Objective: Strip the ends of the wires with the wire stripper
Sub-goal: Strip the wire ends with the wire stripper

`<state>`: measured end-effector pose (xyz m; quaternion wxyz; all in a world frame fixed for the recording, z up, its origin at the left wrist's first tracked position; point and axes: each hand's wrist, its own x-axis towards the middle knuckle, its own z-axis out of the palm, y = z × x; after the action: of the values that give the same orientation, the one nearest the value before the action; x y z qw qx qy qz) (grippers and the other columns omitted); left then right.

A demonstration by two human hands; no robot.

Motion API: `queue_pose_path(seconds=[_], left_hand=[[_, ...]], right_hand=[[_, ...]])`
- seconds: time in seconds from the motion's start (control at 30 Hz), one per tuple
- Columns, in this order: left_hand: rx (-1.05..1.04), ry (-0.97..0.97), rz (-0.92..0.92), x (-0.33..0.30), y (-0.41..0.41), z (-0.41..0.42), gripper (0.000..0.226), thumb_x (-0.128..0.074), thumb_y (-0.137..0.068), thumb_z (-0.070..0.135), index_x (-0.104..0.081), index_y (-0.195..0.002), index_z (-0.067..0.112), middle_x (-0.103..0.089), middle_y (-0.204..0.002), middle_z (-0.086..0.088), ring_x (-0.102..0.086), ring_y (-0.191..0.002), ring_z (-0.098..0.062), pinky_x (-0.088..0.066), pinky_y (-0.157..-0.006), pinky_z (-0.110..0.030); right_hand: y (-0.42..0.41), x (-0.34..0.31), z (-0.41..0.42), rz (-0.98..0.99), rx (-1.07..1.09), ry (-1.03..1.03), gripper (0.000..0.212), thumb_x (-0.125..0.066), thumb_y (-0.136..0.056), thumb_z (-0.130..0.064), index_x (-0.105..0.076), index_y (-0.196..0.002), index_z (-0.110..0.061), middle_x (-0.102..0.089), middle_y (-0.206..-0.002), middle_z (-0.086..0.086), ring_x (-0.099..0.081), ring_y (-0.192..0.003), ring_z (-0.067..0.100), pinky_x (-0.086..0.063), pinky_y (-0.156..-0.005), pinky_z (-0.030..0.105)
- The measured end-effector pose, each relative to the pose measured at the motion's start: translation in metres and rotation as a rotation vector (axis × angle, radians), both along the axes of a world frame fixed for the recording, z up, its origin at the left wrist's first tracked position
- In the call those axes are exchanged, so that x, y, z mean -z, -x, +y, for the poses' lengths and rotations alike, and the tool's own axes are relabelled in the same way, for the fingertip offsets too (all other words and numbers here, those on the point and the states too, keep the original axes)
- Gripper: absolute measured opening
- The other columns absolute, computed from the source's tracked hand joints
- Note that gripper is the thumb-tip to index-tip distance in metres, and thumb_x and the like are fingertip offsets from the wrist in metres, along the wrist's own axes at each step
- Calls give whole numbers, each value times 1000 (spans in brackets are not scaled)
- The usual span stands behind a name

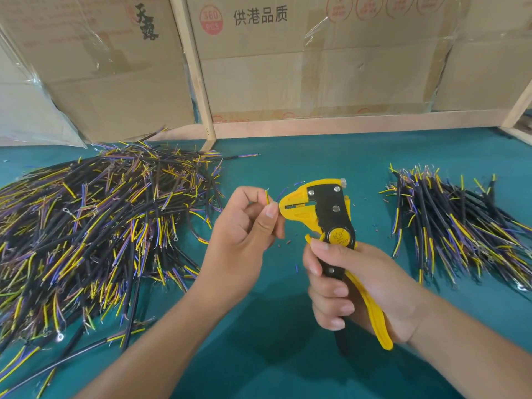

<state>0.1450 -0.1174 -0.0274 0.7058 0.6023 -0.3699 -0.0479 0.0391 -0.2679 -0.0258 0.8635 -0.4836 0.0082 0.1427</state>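
Left hand (247, 223) pinches a thin yellow wire (267, 196) between thumb and fingers, its tip just beside the stripper (319, 214) mouth; whether the tip is inside the jaws, cannot tell. Right hand (345, 286) is wrapped round both stripper handles, head pointing up and left.

Handling, judged: wire is light, limp and thin, so it wants a pinch close to the end or it will buckle on feeding. Stripper is rigid, with smooth plastic handles; a full-palm grip suits it.

Table (316, 156) has a green covering littered with insulation scraps. Large wire pile (95, 226) at left, smaller pile (449, 226) at right. Cardboard boxes (316, 67) and a wooden frame (198, 82) stand behind.
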Motion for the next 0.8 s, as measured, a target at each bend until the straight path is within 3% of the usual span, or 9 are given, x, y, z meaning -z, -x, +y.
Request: queue_pose_path(seconds=[0.37, 0.47, 0.57, 0.8], left_hand=[[-68, 67, 103, -5, -3, 3, 8, -49, -96, 14, -46, -89, 13, -53, -61, 0, -43, -51, -6, -36, -52, -14], [-110, 114, 151, -9, -8, 7, 11, -58, -88, 15, -50, -83, 20, -48, -56, -2, -41, -48, -7, -33, -48, -13], [-93, 111, 141, -11, -8, 10, 4, -58, -81, 25, -54, -82, 25, -43, -54, -3, -38, -47, -9, -31, -47, -14], [-151, -25, -35, -20, -1, 15, 16, -53, -83, 28, -63, -76, 18, -42, -50, 2, -37, -49, -8, -31, -50, -13]], right_hand=[[0, -5, -12, -5, 64, 42, 36, -74, -84, -45, -59, -74, -13, -30, -51, -3, -29, -37, 11, -33, -41, 21], [-2, -6, -23, -75, 1, -30, 46, -78, -82, -46, -68, -97, -4, -39, -61, 3, -40, -49, 18, -45, -53, 34], [-3, -2, -27, -134, -30, 51, 66, -77, -83, -45, -63, -123, 5, -46, -75, 9, -47, -66, 26, -51, -72, 43], [-2, 1, -24, -163, -60, 78, 62, -78, -84, -39, -62, -125, 5, -49, -78, 10, -51, -68, 27, -52, -75, 45]])
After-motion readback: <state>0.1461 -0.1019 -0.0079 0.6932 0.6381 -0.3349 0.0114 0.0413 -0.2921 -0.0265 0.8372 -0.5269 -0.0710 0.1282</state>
